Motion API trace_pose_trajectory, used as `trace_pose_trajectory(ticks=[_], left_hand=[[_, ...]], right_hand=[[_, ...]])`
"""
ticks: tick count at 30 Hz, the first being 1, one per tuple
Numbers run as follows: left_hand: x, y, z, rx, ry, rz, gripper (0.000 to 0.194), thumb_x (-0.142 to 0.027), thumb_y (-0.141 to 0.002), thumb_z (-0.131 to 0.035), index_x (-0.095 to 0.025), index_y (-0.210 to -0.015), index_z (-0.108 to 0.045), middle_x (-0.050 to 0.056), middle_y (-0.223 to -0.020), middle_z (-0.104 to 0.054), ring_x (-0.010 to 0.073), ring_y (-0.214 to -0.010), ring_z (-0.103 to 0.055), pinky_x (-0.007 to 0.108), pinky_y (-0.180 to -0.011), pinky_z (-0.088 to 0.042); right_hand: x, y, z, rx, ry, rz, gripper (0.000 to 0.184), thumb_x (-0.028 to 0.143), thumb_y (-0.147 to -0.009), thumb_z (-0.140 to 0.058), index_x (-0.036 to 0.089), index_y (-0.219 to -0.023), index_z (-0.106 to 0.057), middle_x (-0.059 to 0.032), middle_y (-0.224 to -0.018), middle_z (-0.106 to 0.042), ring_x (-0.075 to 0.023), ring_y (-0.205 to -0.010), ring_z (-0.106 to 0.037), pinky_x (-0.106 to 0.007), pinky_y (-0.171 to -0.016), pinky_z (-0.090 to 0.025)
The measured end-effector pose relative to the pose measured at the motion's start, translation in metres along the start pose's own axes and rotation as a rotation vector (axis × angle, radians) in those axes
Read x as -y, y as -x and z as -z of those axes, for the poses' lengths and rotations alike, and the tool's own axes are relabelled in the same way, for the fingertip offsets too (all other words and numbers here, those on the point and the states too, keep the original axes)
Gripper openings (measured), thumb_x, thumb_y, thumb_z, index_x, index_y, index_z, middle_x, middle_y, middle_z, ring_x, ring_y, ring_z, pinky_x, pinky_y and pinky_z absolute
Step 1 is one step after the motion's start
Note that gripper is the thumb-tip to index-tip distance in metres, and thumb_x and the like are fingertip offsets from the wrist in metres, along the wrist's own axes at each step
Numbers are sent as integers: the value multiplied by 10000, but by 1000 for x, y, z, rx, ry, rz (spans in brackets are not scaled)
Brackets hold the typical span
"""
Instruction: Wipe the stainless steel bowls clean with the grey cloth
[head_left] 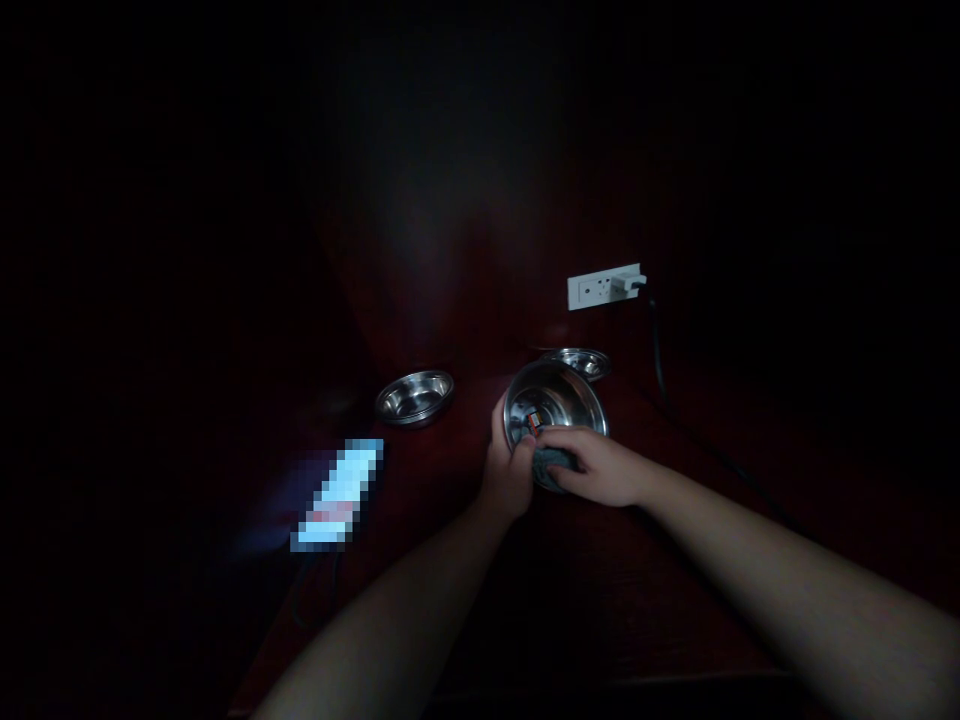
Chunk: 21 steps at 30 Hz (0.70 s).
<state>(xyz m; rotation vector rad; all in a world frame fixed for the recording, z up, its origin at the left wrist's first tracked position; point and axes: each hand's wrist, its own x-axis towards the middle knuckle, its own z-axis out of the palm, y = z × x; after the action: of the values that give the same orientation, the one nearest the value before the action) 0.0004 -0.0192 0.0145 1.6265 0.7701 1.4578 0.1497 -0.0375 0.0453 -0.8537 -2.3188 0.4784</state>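
A shiny steel bowl (581, 400) is tilted so that its inside faces me. My left hand (510, 465) grips its left side, with the thumb over the rim and the fingers around the outside. At the near rim my right hand (600, 465) is closed on a dark greyish cloth (551, 468) pressed against the bowl. A small orange-and-white label (535, 419) shows inside the bowl, just beyond the right fingertips. Part of the cloth is hidden under the right hand.
Left of the bowl sits a shallow steel dish (416, 398); another steel dish or lid (581, 362) lies behind it. A lit, pixelated screen (341, 497) is at the table's left. A wall socket (604, 287) holds a plug with a black cable (658, 350) running down right. Surroundings are very dark.
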Motion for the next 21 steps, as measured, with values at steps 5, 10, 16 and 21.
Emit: trace_pose_trajectory(ticks=[5,10,16,21], left_hand=[[1,0,-1,8,24,30,567,-225,-805,-427,-221,-1347,-263,60,-1228,-527,201,-1093,-512,367,-967,-371],[3,0,-2,3,54,55,562,-231,-811,-435,-220,-1346,-266,62,-1229,-524,199,-1091,-509,365,-964,-369],[7,-1,-2,-6,83,85,531,-230,-798,-448,-206,-1313,-320,65,-1191,-546,199,-1057,-527,356,-945,-380],[8,-1,-3,-14,105,101,526,-231,-790,-459,-205,-1300,-334,61,-1146,-566,203,-1036,-534,358,-932,-385]], right_hand=[[-2,0,1,16,-26,2,144,127,-791,-451,148,-863,-575,-36,-825,-580,-146,-772,-534,-279,-730,-422],[-6,0,0,16,-69,-31,188,128,-829,-388,150,-806,-574,-33,-791,-581,-142,-753,-530,-283,-732,-422],[-11,-1,-6,5,-28,-71,154,131,-791,-443,148,-805,-595,-34,-770,-591,-144,-711,-526,-278,-683,-419],[-12,-1,-7,-3,-27,-78,157,129,-781,-449,155,-807,-601,-32,-766,-597,-144,-711,-531,-274,-675,-419]])
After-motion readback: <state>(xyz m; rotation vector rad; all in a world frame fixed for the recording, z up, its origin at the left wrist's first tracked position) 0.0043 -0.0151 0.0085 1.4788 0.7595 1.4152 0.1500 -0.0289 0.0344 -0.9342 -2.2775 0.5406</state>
